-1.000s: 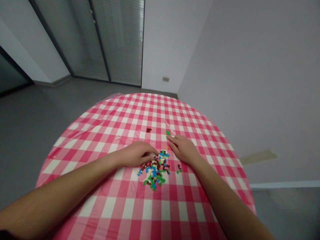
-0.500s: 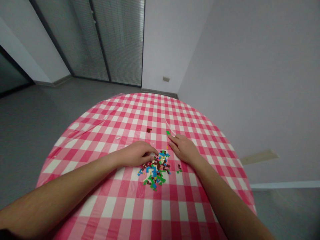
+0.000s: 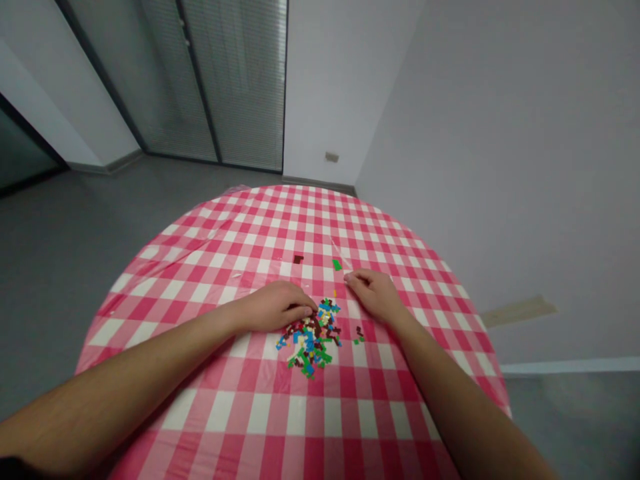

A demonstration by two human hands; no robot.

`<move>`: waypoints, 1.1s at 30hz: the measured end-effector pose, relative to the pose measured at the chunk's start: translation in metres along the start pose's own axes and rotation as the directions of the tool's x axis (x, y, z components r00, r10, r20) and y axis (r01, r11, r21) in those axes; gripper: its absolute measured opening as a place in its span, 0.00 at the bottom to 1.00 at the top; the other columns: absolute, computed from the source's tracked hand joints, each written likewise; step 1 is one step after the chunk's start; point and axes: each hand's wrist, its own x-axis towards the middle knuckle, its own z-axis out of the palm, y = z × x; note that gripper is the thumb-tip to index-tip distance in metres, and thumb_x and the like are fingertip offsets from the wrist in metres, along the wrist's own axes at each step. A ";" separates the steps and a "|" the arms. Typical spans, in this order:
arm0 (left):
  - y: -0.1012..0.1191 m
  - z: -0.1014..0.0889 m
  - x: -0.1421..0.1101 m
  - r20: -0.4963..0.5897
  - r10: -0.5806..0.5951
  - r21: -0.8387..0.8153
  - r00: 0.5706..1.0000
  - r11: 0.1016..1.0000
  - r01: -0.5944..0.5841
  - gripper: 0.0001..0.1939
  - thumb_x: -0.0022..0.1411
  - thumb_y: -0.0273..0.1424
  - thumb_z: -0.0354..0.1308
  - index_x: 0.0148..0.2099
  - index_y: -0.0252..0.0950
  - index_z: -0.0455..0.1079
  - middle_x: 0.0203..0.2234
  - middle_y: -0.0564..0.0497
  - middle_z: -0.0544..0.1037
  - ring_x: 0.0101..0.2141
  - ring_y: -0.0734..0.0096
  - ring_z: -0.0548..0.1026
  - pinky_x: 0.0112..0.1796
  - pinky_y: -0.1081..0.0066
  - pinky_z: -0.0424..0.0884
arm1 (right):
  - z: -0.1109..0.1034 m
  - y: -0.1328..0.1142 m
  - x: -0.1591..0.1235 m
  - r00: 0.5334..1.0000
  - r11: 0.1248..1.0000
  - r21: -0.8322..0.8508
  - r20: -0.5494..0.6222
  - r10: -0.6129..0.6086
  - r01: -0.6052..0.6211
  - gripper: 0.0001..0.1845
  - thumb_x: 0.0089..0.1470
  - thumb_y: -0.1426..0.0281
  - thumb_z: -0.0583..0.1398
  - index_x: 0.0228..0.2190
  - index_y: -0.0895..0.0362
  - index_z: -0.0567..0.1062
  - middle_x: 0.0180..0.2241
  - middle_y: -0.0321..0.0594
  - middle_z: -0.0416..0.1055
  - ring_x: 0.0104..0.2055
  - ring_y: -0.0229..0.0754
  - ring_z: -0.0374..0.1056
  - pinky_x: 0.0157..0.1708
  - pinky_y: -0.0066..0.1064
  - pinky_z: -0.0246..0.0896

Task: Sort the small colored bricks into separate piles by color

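A pile of small toy building bricks (image 3: 311, 343) in blue, green, brown, white and yellow lies on the checked tablecloth. My left hand (image 3: 277, 307) rests at the pile's upper left edge, thumb and fingers drawn together over the bricks. Whatever lies between its fingertips is too small to make out. To the right of the pile is my right hand (image 3: 374, 293), fingers curled and fingertips together; anything in them is hidden. Just beyond those fingertips lies a green group of bricks (image 3: 337, 265), apart from the hand. A flat dark brown piece (image 3: 299, 259) sits farther left.
The round table wears a red-and-white tablecloth (image 3: 260, 413). A few stray brown and green bricks (image 3: 359, 335) lie right of the pile, and a yellow brick (image 3: 335, 293) above it. A wall (image 3: 500, 167) stands close on the right; glass doors (image 3: 235, 87) are behind.
My right hand has drawn back right from the green bricks, its pointing finger now curled in. My left thumb has closed up toward its fingers. The green and brown pieces stay put.
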 end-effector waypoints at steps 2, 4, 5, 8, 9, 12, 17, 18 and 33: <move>-0.001 0.000 0.000 -0.006 0.013 0.004 1.000 1.000 -0.012 0.14 0.71 0.32 0.50 0.48 0.37 0.77 0.37 0.48 0.82 0.37 0.67 0.77 0.40 0.71 0.67 | -0.009 -0.003 -0.004 0.991 0.997 0.065 0.134 0.023 -0.032 0.16 0.58 0.62 0.56 0.29 0.59 0.79 0.25 0.40 0.75 0.28 0.40 0.68 0.27 0.28 0.57; -0.001 0.000 0.000 -0.003 0.029 0.000 1.000 1.000 -0.029 0.14 0.71 0.32 0.51 0.47 0.37 0.77 0.35 0.48 0.82 0.36 0.67 0.77 0.39 0.71 0.66 | -0.021 -0.007 -0.009 0.937 0.996 0.091 0.349 -0.008 -0.025 0.12 0.54 0.65 0.58 0.27 0.58 0.79 0.23 0.38 0.74 0.25 0.38 0.65 0.24 0.26 0.55; -0.002 0.000 0.000 -0.002 0.037 -0.004 0.999 0.999 -0.037 0.14 0.70 0.32 0.51 0.47 0.38 0.77 0.34 0.48 0.81 0.35 0.67 0.77 0.39 0.71 0.66 | -0.027 -0.010 -0.012 0.893 0.996 0.087 0.449 -0.022 -0.019 0.10 0.52 0.67 0.59 0.26 0.58 0.79 0.22 0.37 0.73 0.23 0.36 0.64 0.23 0.26 0.53; -0.002 0.000 0.000 -0.003 0.047 -0.015 0.999 0.999 -0.047 0.14 0.70 0.32 0.51 0.47 0.38 0.77 0.35 0.48 0.82 0.35 0.67 0.77 0.39 0.71 0.67 | -0.042 -0.016 -0.021 0.812 0.999 0.038 0.583 -0.005 -0.021 0.07 0.48 0.72 0.60 0.26 0.58 0.80 0.20 0.35 0.69 0.21 0.34 0.60 0.20 0.24 0.49; -0.002 0.000 0.000 -0.004 0.046 -0.017 0.999 0.999 -0.047 0.14 0.70 0.32 0.51 0.48 0.37 0.77 0.35 0.47 0.82 0.35 0.67 0.77 0.39 0.71 0.67 | -0.045 -0.017 -0.023 0.798 0.999 0.028 0.603 -0.001 -0.020 0.07 0.46 0.72 0.61 0.28 0.57 0.80 0.19 0.33 0.67 0.21 0.33 0.59 0.20 0.24 0.49; -0.002 0.000 0.000 -0.006 0.041 -0.020 0.999 0.999 -0.041 0.14 0.70 0.32 0.51 0.48 0.37 0.78 0.36 0.47 0.82 0.35 0.68 0.77 0.39 0.71 0.67 | -0.049 -0.015 -0.026 0.732 0.999 0.044 0.681 -0.032 0.002 0.11 0.43 0.74 0.63 0.33 0.55 0.81 0.19 0.31 0.64 0.21 0.33 0.59 0.19 0.23 0.48; 0.000 -0.001 0.000 -0.012 0.036 -0.013 0.999 0.999 -0.036 0.14 0.70 0.33 0.51 0.48 0.38 0.78 0.36 0.47 0.82 0.35 0.68 0.77 0.38 0.71 0.67 | -0.043 -0.012 -0.025 0.714 0.998 0.041 0.697 -0.060 0.043 0.14 0.42 0.77 0.62 0.33 0.54 0.82 0.21 0.31 0.66 0.22 0.33 0.59 0.20 0.23 0.50; 0.001 -0.001 0.000 -0.014 0.033 -0.013 0.999 0.999 -0.033 0.14 0.70 0.33 0.51 0.48 0.37 0.78 0.36 0.47 0.82 0.35 0.68 0.77 0.37 0.71 0.67 | -0.041 -0.012 -0.025 0.721 0.998 0.032 0.690 -0.058 0.050 0.15 0.41 0.78 0.62 0.32 0.54 0.82 0.22 0.31 0.67 0.22 0.33 0.60 0.21 0.23 0.50; 0.001 -0.001 0.000 -0.016 0.011 -0.004 1.000 1.000 -0.011 0.14 0.69 0.33 0.52 0.48 0.38 0.77 0.37 0.48 0.82 0.36 0.67 0.77 0.39 0.70 0.68 | 0.001 0.000 -0.003 0.995 0.996 -0.002 0.028 -0.094 0.094 0.13 0.60 0.67 0.57 0.39 0.55 0.82 0.39 0.45 0.79 0.40 0.45 0.73 0.40 0.34 0.65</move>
